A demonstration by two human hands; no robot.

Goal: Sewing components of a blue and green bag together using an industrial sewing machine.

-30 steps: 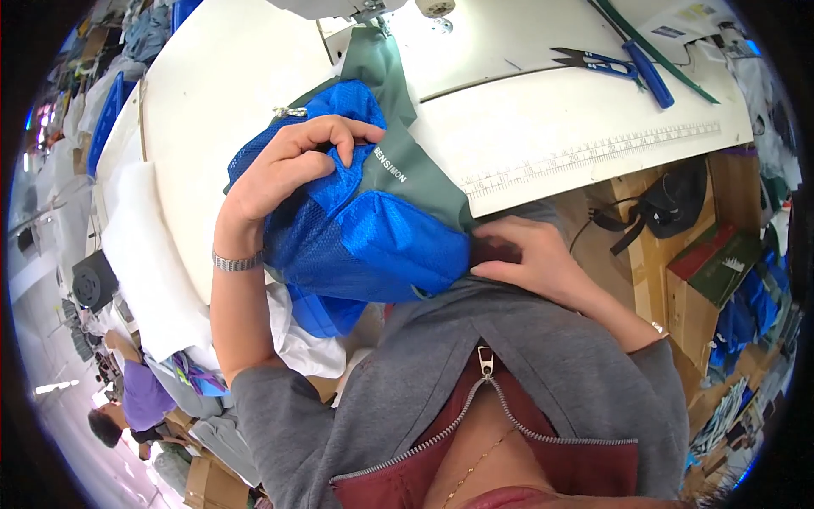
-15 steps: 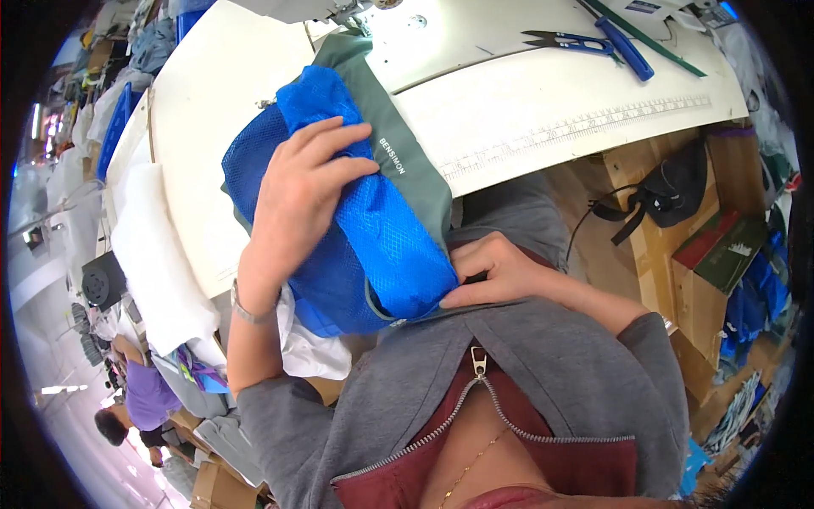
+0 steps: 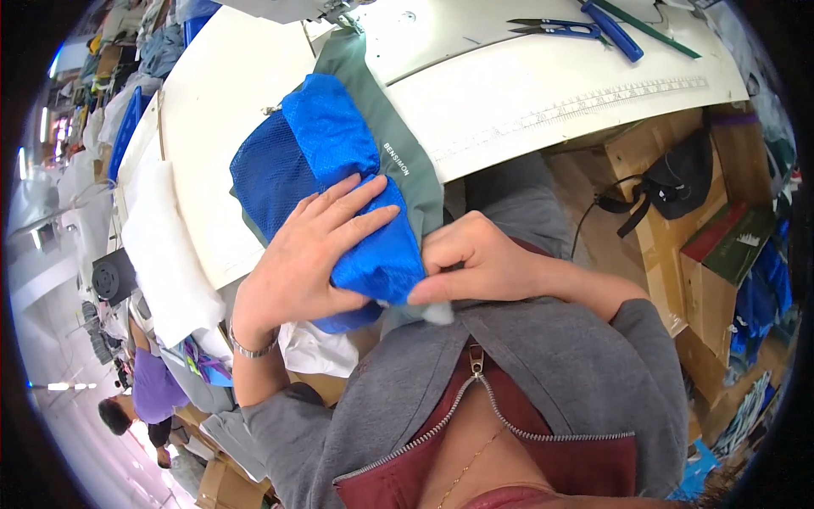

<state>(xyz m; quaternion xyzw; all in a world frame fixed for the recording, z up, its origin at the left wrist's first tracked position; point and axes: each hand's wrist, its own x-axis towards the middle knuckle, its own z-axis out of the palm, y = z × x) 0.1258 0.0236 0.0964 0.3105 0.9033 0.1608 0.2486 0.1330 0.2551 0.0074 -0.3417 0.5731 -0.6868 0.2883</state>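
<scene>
A bright blue fabric piece [image 3: 326, 119] lies with a dark blue mesh part [image 3: 270, 161] on a dark green fabric strip [image 3: 381, 114] with white lettering. Together they slope from the sewing machine [image 3: 292, 7] down to the table's near edge. My left hand [image 3: 309, 254] rests flat across the blue fabric, its fingers spread. At the lower right corner of the work, my right hand [image 3: 479, 259] pinches the fabric's edge between thumb and bent fingers. A small whitish blurred bit shows below the right thumb. The green strip's far end reaches under the machine.
Thread snips [image 3: 555, 29] and a blue-handled tool [image 3: 615, 32] lie at the table's far right. A printed ruler [image 3: 585, 114] runs along the near edge. White padding [image 3: 165, 254] hangs at the left. Cardboard boxes [image 3: 657, 254] and a black cap-like item [image 3: 678, 178] are at the right.
My left hand has slid down the blue fabric, toward my body. My right hand has shifted slightly left and up, and the lower end of the fabric is drawn up.
</scene>
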